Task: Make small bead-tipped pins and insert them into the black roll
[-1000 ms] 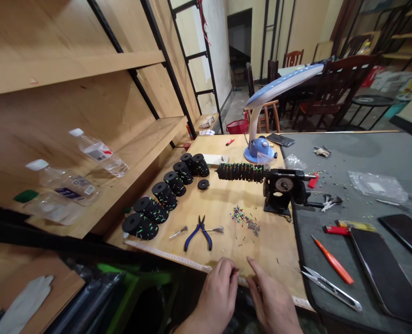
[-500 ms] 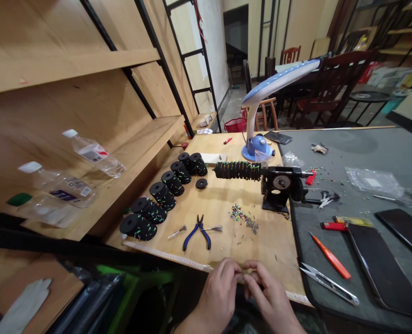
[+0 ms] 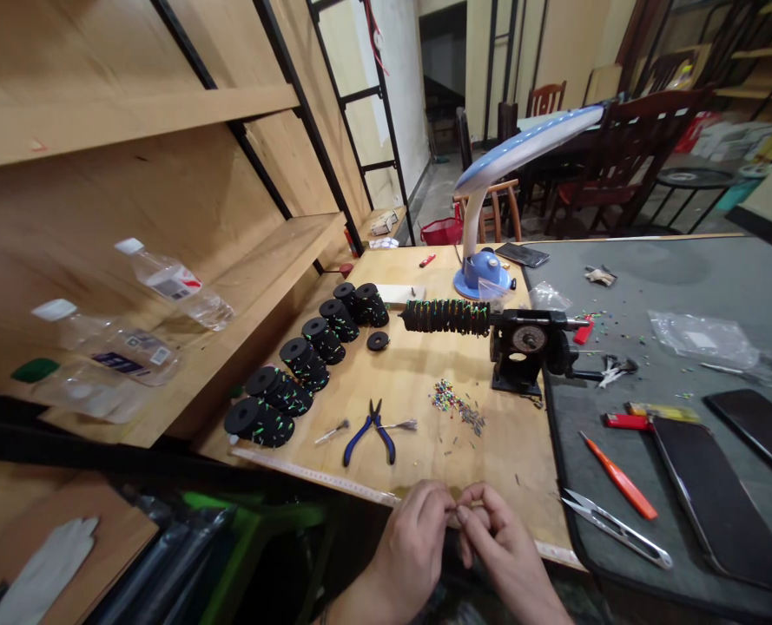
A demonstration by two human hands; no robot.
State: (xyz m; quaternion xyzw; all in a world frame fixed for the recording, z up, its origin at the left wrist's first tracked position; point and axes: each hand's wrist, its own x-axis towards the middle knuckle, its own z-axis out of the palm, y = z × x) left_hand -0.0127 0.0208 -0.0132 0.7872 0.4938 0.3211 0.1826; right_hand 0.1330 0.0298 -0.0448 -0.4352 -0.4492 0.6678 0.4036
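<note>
My left hand point(image 3: 415, 547) and my right hand point(image 3: 499, 542) meet fingertip to fingertip at the near edge of the wooden board point(image 3: 418, 391), both pinched on something too small to make out. They hover just over a long ruler point(image 3: 320, 479) lying along that edge. Blue-handled pliers point(image 3: 371, 434) and a small heap of coloured beads point(image 3: 457, 408) lie a little farther in. Beyond them a black hand-crank winder point(image 3: 522, 351) holds a row of black spools point(image 3: 447, 317) on its shaft.
Several black spools point(image 3: 294, 382) line the board's left side. A blue desk lamp point(image 3: 490, 217) stands at the back. On the grey mat point(image 3: 685, 286) lie thread snips point(image 3: 616, 529), an orange cutter point(image 3: 620, 489), a red lighter point(image 3: 623, 422) and dark phones point(image 3: 717, 508). Bottles point(image 3: 177, 286) lie on the left shelf.
A second ago my right fingers were stretched out on the board beside my left hand. They have curled in, and both hands now pinch together at the edge.
</note>
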